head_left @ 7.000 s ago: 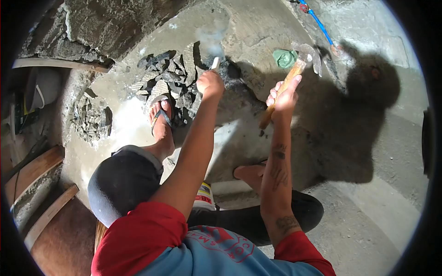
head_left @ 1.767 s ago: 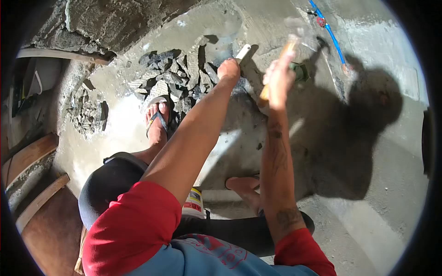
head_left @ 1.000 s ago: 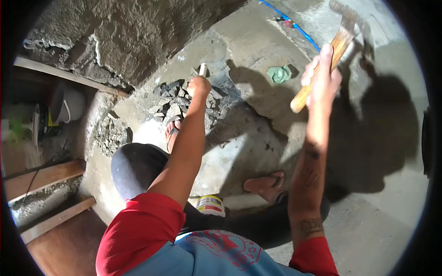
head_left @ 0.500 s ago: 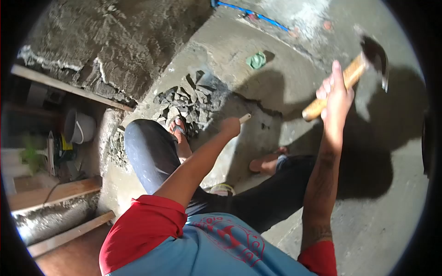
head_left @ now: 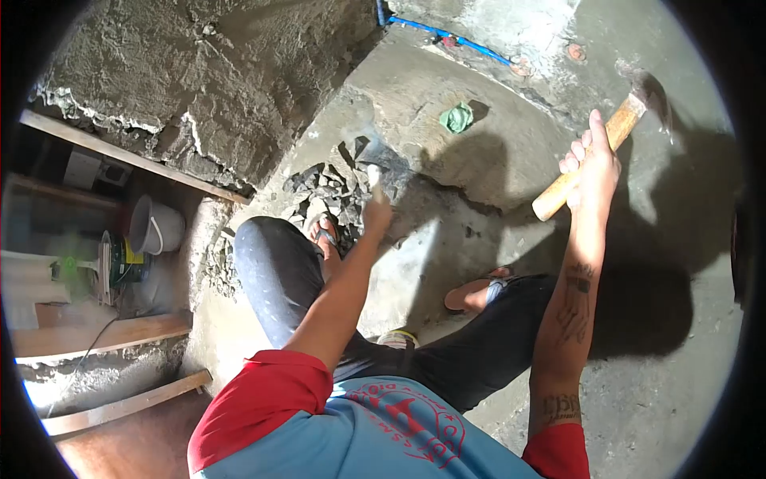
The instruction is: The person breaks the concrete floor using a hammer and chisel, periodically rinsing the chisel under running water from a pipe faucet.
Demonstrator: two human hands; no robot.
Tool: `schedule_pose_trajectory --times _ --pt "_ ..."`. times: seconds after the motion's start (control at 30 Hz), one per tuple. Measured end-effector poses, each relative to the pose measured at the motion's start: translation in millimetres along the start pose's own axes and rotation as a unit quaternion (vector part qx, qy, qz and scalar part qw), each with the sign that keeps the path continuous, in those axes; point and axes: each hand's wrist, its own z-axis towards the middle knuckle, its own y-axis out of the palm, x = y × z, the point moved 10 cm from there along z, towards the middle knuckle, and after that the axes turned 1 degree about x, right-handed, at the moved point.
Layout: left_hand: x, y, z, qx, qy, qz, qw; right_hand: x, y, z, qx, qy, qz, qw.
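Note:
My left hand (head_left: 377,215) is closed around a pale rod-like tool (head_left: 374,176), whose light end sticks up beside a heap of broken concrete pieces (head_left: 329,188). Over on the right, my right hand (head_left: 591,169) grips the wooden handle of a hammer (head_left: 625,120); the hammer head, slightly blurred, is raised above the floor at the upper right. A dark, jagged broken edge (head_left: 455,191) runs across the floor between my hands. My fingers hide part of both tools.
A crumpled green object (head_left: 456,118) lies on the floor, and a blue pipe (head_left: 451,35) runs beyond it. A grey bucket (head_left: 156,225) stands at left near wooden boards (head_left: 128,152). More rubble (head_left: 220,263) lies beside my knee. A small tub (head_left: 397,339) is between my legs.
Since half a second ago, my left hand has moved left and its tool now points up toward the rubble. The hammer stays raised in my right hand. The view has shifted slightly.

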Motion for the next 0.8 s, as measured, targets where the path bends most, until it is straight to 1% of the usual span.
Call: schedule_pose_trajectory --times 0.03,0.07,0.1,0.17,0.2,0.23,0.3,0.33,0.37,0.4,0.47,0.57,0.6,0.63,0.67,0.7,0.73,0.8 --pt "-13 -6 17 -0.015 -0.088 -0.098 0.991 1 4 -1 -0.009 0.001 0.003 1.000" --pt "-25 -7 22 -0.029 -0.175 -0.194 0.965 2 7 -1 -0.017 0.002 0.006 1.000" --pt "-24 -9 21 -0.028 -0.175 -0.196 0.965 2 9 0 -0.019 0.001 0.006 1.000" --pt "-17 -23 15 0.016 -0.121 -0.173 0.977 4 19 1 -0.038 0.006 0.012 0.999" --pt "3 -33 2 0.073 0.017 -0.091 0.993 4 25 0 -0.043 0.008 0.011 0.999" --pt "1 -29 -17 0.077 0.012 -0.092 0.993 3 31 -4 -0.040 0.016 0.016 0.999" --pt "8 2 -54 -0.044 0.032 -0.019 0.998 7 40 -7 -0.043 0.028 0.017 0.999" --pt "10 17 -66 -0.090 0.081 0.031 0.992 7 45 -8 -0.056 0.023 0.026 0.998" --pt "9 27 -85 -0.096 0.108 0.066 0.987 6 50 -7 -0.067 0.016 0.033 0.997" --pt "13 38 -102 -0.130 0.154 0.108 0.973 6 53 -7 -0.069 0.014 0.030 0.997" --pt "20 57 -131 -0.224 0.215 0.164 0.936 9 57 -8 -0.063 0.020 0.055 0.996" --pt "22 69 -155 -0.273 0.247 0.181 0.912 17 60 4 -0.085 0.025 0.051 0.995" --pt "21 72 -157 -0.275 0.256 0.180 0.909 18 66 -1 -0.088 0.044 0.050 0.994" --pt "21 72 -155 -0.265 0.268 0.162 0.912 17 69 0 -0.098 0.025 0.032 0.994" --pt "19 72 -156 -0.257 0.278 0.146 0.914 20 69 -1 -0.096 0.028 0.018 0.995" --pt "18 69 -156 -0.258 0.270 0.149 0.916 21 71 2 -0.124 0.025 0.018 0.992" --pt "22 65 -156 -0.264 0.266 0.152 0.915 20 72 1 -0.124 0.012 0.010 0.992" --pt "23 61 -153 -0.254 0.255 0.154 0.920 31 72 17 -0.162 0.034 0.018 0.986"
